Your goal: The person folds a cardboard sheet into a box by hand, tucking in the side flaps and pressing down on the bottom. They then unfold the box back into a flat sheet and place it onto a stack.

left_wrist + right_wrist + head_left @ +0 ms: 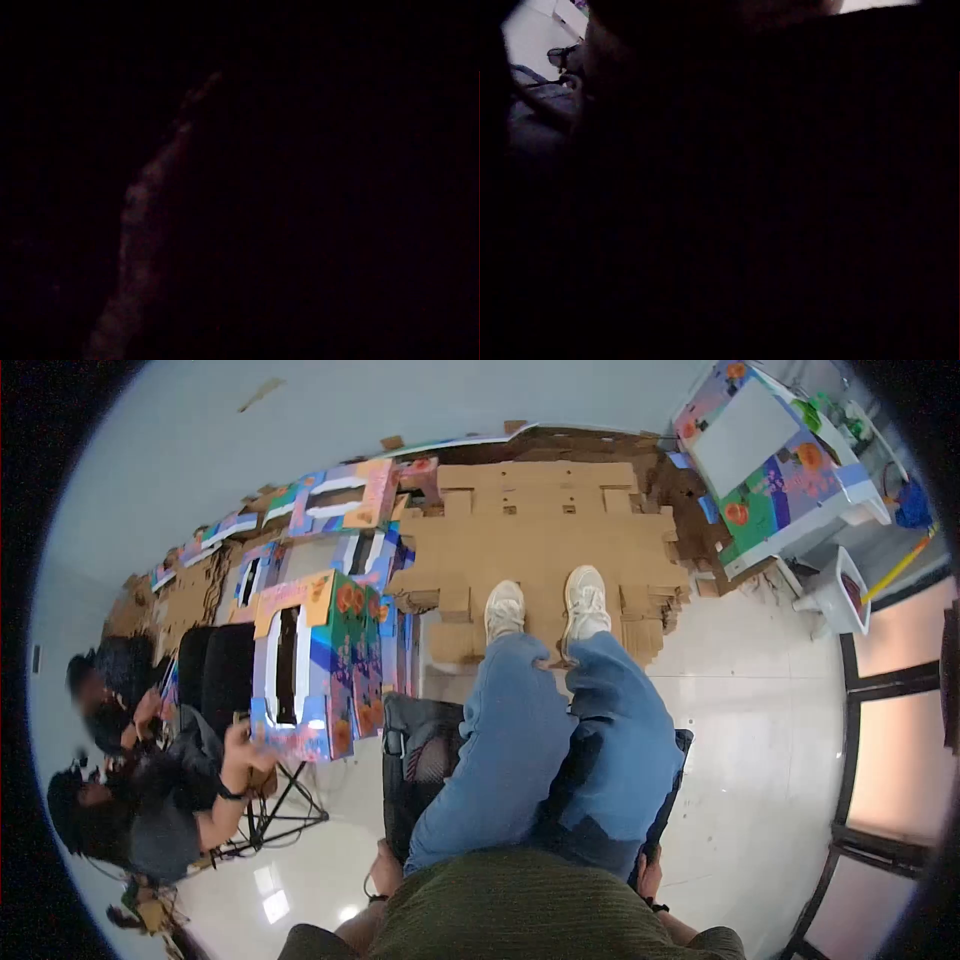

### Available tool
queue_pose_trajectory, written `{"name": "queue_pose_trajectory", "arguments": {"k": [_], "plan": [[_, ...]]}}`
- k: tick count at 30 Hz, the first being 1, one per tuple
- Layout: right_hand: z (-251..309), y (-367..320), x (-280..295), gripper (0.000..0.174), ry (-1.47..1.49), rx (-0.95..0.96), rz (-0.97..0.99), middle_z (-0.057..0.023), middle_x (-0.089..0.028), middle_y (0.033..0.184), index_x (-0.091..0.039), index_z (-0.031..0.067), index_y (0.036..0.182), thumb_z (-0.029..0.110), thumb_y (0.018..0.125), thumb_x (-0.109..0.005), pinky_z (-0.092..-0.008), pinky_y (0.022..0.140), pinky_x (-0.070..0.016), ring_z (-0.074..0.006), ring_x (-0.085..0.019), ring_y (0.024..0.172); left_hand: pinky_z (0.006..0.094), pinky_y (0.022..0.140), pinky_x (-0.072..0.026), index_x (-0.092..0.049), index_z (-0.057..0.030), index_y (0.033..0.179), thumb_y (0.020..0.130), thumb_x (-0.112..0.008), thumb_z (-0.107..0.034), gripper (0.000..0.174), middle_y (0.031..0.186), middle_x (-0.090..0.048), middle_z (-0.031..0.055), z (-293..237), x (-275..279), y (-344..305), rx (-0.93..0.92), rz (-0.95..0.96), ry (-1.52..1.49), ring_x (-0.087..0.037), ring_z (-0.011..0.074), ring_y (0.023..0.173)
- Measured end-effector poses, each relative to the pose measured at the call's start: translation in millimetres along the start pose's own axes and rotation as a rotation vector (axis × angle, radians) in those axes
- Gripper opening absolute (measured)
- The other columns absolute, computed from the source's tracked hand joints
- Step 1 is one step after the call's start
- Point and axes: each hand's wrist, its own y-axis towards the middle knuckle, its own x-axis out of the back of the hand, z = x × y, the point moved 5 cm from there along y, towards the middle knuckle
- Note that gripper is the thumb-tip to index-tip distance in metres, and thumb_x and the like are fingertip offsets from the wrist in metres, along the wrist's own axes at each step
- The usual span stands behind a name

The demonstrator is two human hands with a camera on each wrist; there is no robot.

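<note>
In the head view my left hand (pixel 385 871) is low at my left side, next to a black fabric seat or bag (pixel 420 750) with a mesh panel and a strap fitting. My right hand (pixel 650 874) hangs at the other side, beside my jeans (pixel 620 760) and the black edge there. Forearms and torso hide part of both hands, and I cannot tell whether either grips the black fabric. The left wrist view is nearly black, with one faint pale streak. Mostly dark too, the right wrist view shows skin (pixel 791 11) along its top and a dark strap (pixel 544 111) at upper left.
My white shoes (pixel 588 600) rest on flattened cardboard (pixel 540 550). Colourful printed cartons (pixel 300 660) stand at left, near two seated people (pixel 170 810). At right are another printed carton (pixel 770 490), a white bin (pixel 840 595) and glossy floor (pixel 740 760).
</note>
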Motion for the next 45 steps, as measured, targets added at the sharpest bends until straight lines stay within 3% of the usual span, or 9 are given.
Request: {"name": "queue_pose_trajectory", "arguments": {"k": [5, 13, 17, 23, 24, 27, 29, 34, 45], "plan": [[-26, -9, -2, 0.062, -0.163, -0.428, 0.236, -0.0338, -0.066, 0.117, -0.028, 0.0120, 0.160, 0.032, 0.107, -0.053, -0.0509, 0.077, -0.0536, -0.0463, -0.068, 0.100, 0.0571, 0.069, -0.0521, -0.045, -0.0049, 0.120, 0.089, -0.069, -0.014, 0.040, 0.089, -0.069, 0.0283, -67, 43, -30, -0.213, -0.044, -0.016, -0.067, 0.0503, 0.083], [-30, -17, -11, 0.058, 0.344, -0.074, 0.043, -0.0213, -0.067, 0.126, -0.034, 0.0030, 0.157, 0.027, 0.107, -0.052, -0.0426, 0.091, -0.0514, -0.0340, -0.066, 0.108, 0.0553, 0.069, -0.0529, -0.045, -0.0056, 0.123, 0.087, -0.072, -0.019, 0.047, 0.090, -0.070, 0.0280, -49, 40, -35, -0.225, -0.044, -0.029, -0.068, 0.0493, 0.083], [50, -12, 17, 0.059, 0.502, -0.297, 0.220, -0.0155, -0.062, 0.129, -0.032, 0.0045, 0.158, 0.031, 0.109, -0.050, -0.0366, 0.095, -0.0473, -0.0251, -0.059, 0.107, 0.0553, 0.067, -0.0535, -0.044, -0.0041, 0.126, 0.087, -0.074, -0.021, 0.052, 0.088, -0.070, 0.0261, -32, 35, -28, -0.269, 0.012, -0.045, -0.069, 0.0492, 0.079], [84, -7, 49, 0.054, 0.395, -0.329, 0.362, -0.0125, -0.056, 0.136, -0.032, 0.0047, 0.155, 0.034, 0.111, -0.045, -0.0366, 0.092, -0.0482, -0.0194, -0.058, 0.107, 0.0600, 0.106, -0.0390, -0.039, 0.0054, 0.136, 0.088, -0.074, -0.017, 0.064, 0.133, -0.055, 0.0298, -71, 85, -47, -0.494, -0.020, -0.082, -0.051, 0.0470, 0.129], [80, -13, 57, 0.049, 0.337, -0.387, 0.408, -0.0130, -0.059, 0.130, -0.037, 0.0031, 0.150, 0.033, 0.111, -0.045, -0.0366, 0.091, -0.0492, -0.0192, -0.059, 0.105, 0.0605, 0.119, -0.0192, -0.029, 0.0084, 0.147, 0.088, -0.074, -0.015, 0.077, 0.150, -0.039, 0.0281, -68, 98, -58, -0.479, 0.021, 0.045, -0.029, 0.0440, 0.147], [31, -50, 87, 0.041, 0.159, -0.564, 0.540, -0.0144, -0.068, 0.113, -0.053, -0.0019, 0.135, 0.030, 0.111, -0.046, -0.0366, 0.086, -0.0522, -0.0186, -0.064, 0.101, 0.0493, 0.111, -0.0387, -0.047, 0.0045, 0.141, 0.095, -0.067, -0.016, 0.055, 0.132, -0.060, 0.0228, -54, 128, -74, -0.303, 0.259, 0.169, -0.054, 0.0359, 0.130], [-120, -114, 93, 0.050, 0.272, -0.715, 0.613, -0.0086, -0.075, 0.103, -0.073, 0.0028, 0.105, 0.043, 0.110, -0.044, -0.0383, 0.089, -0.0522, -0.0194, -0.068, 0.096, 0.0402, 0.099, -0.0514, -0.056, -0.0015, 0.135, 0.097, -0.066, -0.020, 0.043, 0.120, -0.070, 0.0173, 18, 115, -78, -0.080, 0.644, 0.267, -0.068, 0.0289, 0.112], [0, -89, 106, 0.046, 0.072, -0.866, 0.616, -0.0099, -0.074, 0.106, -0.070, 0.0025, 0.109, 0.041, 0.109, -0.045, -0.0384, 0.088, -0.0532, -0.0202, -0.069, 0.096, 0.0398, 0.099, -0.0517, -0.057, -0.0017, 0.133, 0.098, -0.066, -0.020, 0.041, 0.119, -0.070, 0.0167, -35, 114, -49, -0.057, 0.505, 0.206, -0.068, 0.0283, 0.111], [41, -55, 87, 0.041, 0.047, -0.902, 0.638, -0.0128, -0.071, 0.113, -0.064, 0.0019, 0.120, 0.038, 0.108, -0.048, -0.0386, 0.087, -0.0553, -0.0219, -0.070, 0.095, 0.0390, 0.097, -0.0524, -0.059, -0.0022, 0.130, 0.100, -0.064, -0.021, 0.036, 0.118, -0.071, 0.0154, -88, 90, -8, -0.097, 0.336, 0.123, -0.069, 0.0269, 0.110]]}}
